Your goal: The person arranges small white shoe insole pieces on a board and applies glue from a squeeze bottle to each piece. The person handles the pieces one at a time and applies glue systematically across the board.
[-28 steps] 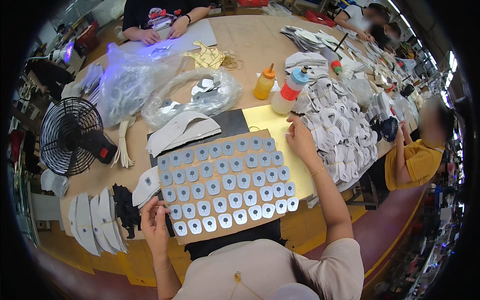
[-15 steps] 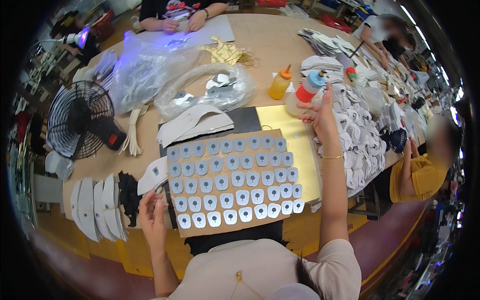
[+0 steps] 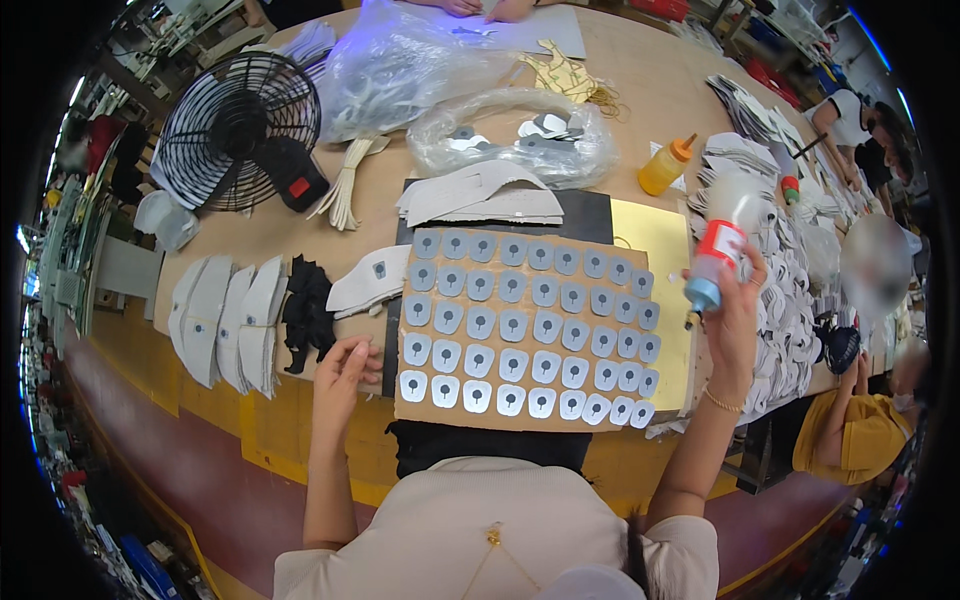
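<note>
My right hand [image 3: 738, 315] grips a squeeze bottle [image 3: 720, 243] with a red band and a blue cap. The bottle is tipped with its nozzle down, to the right of a brown cardboard sheet [image 3: 490, 421]. Rows of small grey rounded patches [image 3: 513, 326], each with a dark mark, lie on that sheet. My left hand [image 3: 343, 382] is beside the sheet's left edge, empty, with loosely bent fingers apart. Just beyond it lies a stack of pale curved fabric pieces [image 3: 360, 284], its top one bearing a grey patch.
At left lie bundled pale pieces [image 3: 205, 310], black strips [image 3: 306, 310] and a black fan [image 3: 240, 130]. A plastic bag of patches [image 3: 510, 140] and an orange glue bottle [image 3: 667, 166] stand farther back. Pale pieces [image 3: 785, 320] are heaped at right. Other people sit around the table.
My right hand has taken hold of the squeeze bottle, lifted it and turned it nozzle down. The whole view has shifted, while my left hand stays near the cardboard's left edge.
</note>
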The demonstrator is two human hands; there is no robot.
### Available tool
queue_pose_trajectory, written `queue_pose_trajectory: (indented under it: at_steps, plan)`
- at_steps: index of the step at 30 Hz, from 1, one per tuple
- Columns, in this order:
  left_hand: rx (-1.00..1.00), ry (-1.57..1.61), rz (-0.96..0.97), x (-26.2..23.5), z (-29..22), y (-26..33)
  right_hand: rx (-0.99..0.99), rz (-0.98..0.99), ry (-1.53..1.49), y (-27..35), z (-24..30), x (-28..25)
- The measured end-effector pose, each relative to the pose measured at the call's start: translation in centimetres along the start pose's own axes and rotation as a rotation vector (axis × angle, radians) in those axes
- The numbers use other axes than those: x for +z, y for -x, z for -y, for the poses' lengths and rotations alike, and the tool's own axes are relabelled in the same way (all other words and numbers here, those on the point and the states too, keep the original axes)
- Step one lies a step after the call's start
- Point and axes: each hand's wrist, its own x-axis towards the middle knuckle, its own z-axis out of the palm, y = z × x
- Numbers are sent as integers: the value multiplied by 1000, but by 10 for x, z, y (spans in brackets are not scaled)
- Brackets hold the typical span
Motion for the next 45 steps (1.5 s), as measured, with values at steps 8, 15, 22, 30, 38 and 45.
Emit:
queue_pose_trajectory:
  at_steps: [8,15,22,30,38,45]
  plan:
    - [260,-221,-35,21,-11,-8,-435,-60,29,34,34,-16]
    - [1054,-962,130,73,-58,-45,-558,-178,178,53,5,-12]
    - [1133,-1193,266,109,-62,-90,-670,-177,449,74,11,-9]
    - [1225,-1249,333,122,-74,-99,-625,-276,493,92,18,-20]
    - [1202,-1303,427,139,-69,-100,-617,-309,459,94,17,-23]
    - [1160,-1194,378,133,-93,-100,-789,-434,183,96,21,-34]
